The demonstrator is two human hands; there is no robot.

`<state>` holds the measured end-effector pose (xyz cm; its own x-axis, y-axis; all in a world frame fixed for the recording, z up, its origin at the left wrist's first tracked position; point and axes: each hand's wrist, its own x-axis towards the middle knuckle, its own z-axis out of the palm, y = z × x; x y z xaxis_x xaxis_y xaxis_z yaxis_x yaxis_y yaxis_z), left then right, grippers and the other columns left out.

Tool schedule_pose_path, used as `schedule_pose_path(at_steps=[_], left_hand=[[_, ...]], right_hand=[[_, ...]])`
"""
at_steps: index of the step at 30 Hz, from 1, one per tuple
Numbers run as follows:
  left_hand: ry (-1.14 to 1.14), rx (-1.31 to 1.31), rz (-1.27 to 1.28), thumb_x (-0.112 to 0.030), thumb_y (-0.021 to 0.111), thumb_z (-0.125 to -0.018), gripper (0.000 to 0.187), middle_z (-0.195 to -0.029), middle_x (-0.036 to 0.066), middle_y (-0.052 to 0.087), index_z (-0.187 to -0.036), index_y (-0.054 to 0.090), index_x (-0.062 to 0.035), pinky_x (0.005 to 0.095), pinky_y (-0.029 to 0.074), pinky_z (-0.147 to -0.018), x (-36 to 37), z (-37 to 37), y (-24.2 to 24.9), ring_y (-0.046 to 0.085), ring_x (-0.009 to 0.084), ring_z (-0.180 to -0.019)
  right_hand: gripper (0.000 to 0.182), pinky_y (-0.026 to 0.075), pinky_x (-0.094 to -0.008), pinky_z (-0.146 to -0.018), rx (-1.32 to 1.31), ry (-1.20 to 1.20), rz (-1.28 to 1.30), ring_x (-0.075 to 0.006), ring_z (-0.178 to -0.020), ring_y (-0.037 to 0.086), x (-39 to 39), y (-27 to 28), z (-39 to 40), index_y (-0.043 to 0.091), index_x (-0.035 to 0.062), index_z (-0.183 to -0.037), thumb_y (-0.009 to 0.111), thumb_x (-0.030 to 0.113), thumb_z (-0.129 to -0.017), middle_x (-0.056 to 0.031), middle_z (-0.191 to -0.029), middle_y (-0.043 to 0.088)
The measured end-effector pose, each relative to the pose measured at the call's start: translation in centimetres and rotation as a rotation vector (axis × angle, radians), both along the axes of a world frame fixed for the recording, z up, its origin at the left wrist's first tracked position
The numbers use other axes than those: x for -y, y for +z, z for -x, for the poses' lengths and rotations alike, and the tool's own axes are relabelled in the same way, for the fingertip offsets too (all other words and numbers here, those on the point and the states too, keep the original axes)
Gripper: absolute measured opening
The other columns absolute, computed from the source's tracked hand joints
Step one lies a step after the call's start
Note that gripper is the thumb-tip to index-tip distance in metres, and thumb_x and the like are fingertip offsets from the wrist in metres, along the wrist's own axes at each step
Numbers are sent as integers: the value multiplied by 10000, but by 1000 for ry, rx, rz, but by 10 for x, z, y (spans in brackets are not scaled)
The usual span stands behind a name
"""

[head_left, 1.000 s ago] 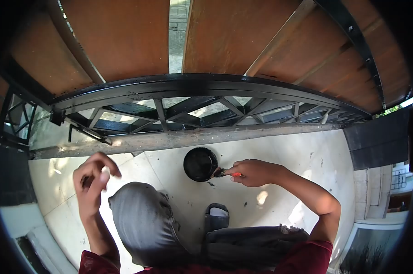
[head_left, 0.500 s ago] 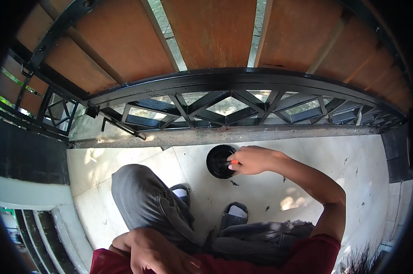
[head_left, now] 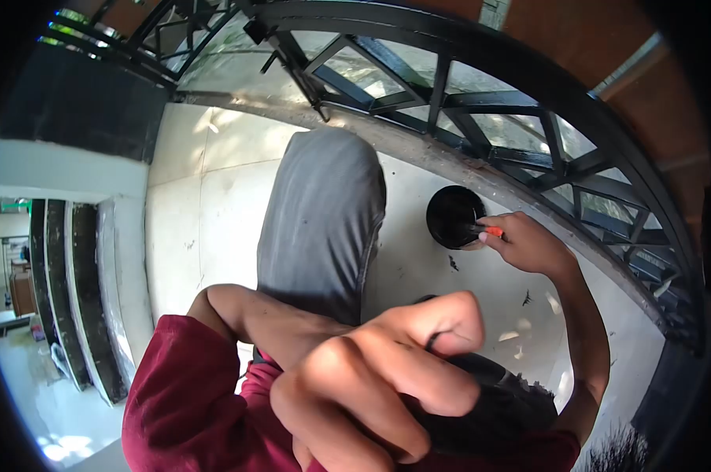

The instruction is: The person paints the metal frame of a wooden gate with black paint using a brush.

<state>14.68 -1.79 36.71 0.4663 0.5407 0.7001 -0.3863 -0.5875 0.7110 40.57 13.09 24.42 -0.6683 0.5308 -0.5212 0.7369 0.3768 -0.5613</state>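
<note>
My right hand [head_left: 531, 245] grips a paintbrush [head_left: 493, 231] by its orange-marked handle. The brush's far end reaches into a round container of black paint [head_left: 452, 214] on the floor, and its bristles cannot be made out. Close to the camera is my left hand [head_left: 375, 374], held in front of my body with its fingers bent in. Nothing shows in that hand, and it is apart from the paint container.
A black metal gate [head_left: 442, 94] with lattice bars and brown panels stands beyond the paint container. My bent knee [head_left: 324, 212] in grey trousers rises left of the container. Dark specks mark the pale tiled floor [head_left: 186, 228]. Dark-edged steps [head_left: 64, 291] lie at the left.
The view has turned and shifted, so the gate now slants down to the right. My left hand has risen towards the camera. My right hand still holds the brush at the container.
</note>
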Motion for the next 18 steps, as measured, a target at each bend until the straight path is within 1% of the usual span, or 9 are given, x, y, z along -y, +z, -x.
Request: schedule_pose_path(at_steps=[2, 5, 6, 7, 11, 12, 15, 16, 18], left_hand=[[104, 314, -61, -2, 357, -831, 287, -587, -21, 273, -641, 217, -164, 366, 201, -596, 1, -28, -10, 224, 178, -555], [217, 784, -192, -247, 412, -1032, 459, -604, 60, 390, -602, 384, -89, 435, 225, -613, -12, -61, -9, 438, 263, -599], [-44, 333, -61, -220, 377, -1054, 460, -689, 104, 510, -654, 519, -44, 455, 335, -622, -8, -17, -4, 503, 296, -628], [-44, 339, -56, -220, 377, -1054, 460, -689, 104, 510, -654, 519, -44, 455, 335, -622, -7, -20, -7, 503, 296, -628], [-77, 470, -195, -491, 488, -1039, 511, -762, 92, 635, -789, 650, -76, 427, 387, -729, -8, -39, -21, 587, 270, -639], [137, 668, 3, -528, 424, -1044, 594, -632, 34, 550, -644, 553, -110, 403, 353, -705, 16, -66, -18, 517, 225, -522], [22, 680, 84, -519, 436, -1043, 582, -651, 55, 573, -663, 576, -102, 397, 353, -706, 11, -57, -8, 533, 234, -547], [30, 681, 274, -518, 453, -1034, 574, -646, 58, 578, -668, 583, -95, 396, 351, -694, 22, -58, -4, 535, 236, -550], [37, 709, 202, -518, 459, -1030, 568, -649, 58, 583, -676, 589, -94, 401, 351, -700, 26, -65, -19, 535, 237, -552]], right_hand=[[389, 506, -458, -953, -30, 4, -38, -431, -1067, 663, 3, -5, 2, 680, -46, -1217, 619, 256, -979, -278, -1101, 704], [399, 504, -460, -955, -17, 13, -24, -431, -1066, 662, 6, -10, -1, 679, -43, -1224, 614, 267, -981, -283, -1097, 703], [397, 509, -458, -942, -68, 26, -66, -441, -1047, 666, 7, -17, -6, 679, -47, -1220, 615, 263, -979, -286, -1078, 705], [397, 509, -458, -942, -62, 25, -61, -441, -1047, 666, 9, -14, -7, 679, -47, -1220, 615, 263, -979, -286, -1078, 705], [401, 517, -453, -914, -13, 13, -2, -454, -989, 674, 11, -10, -5, 669, -76, -1216, 609, 242, -980, -303, -1032, 704], [404, 518, -453, -905, -13, 8, -4, -457, -970, 675, 11, -12, -8, 664, -86, -1216, 606, 237, -980, -309, -1017, 702], [412, 519, -454, -893, -57, -34, 0, -453, -950, 677, 15, -13, -11, 656, -94, -1226, 601, 234, -983, -319, -1015, 696], [412, 519, -454, -893, -50, -31, 0, -453, -950, 677, 15, -14, -13, 656, -94, -1226, 601, 234, -983, -319, -1015, 696], [404, 522, -452, -879, -62, -27, -23, -446, -931, 680, 15, -20, -15, 657, -91, -1228, 602, 225, -982, -319, -1025, 694]])
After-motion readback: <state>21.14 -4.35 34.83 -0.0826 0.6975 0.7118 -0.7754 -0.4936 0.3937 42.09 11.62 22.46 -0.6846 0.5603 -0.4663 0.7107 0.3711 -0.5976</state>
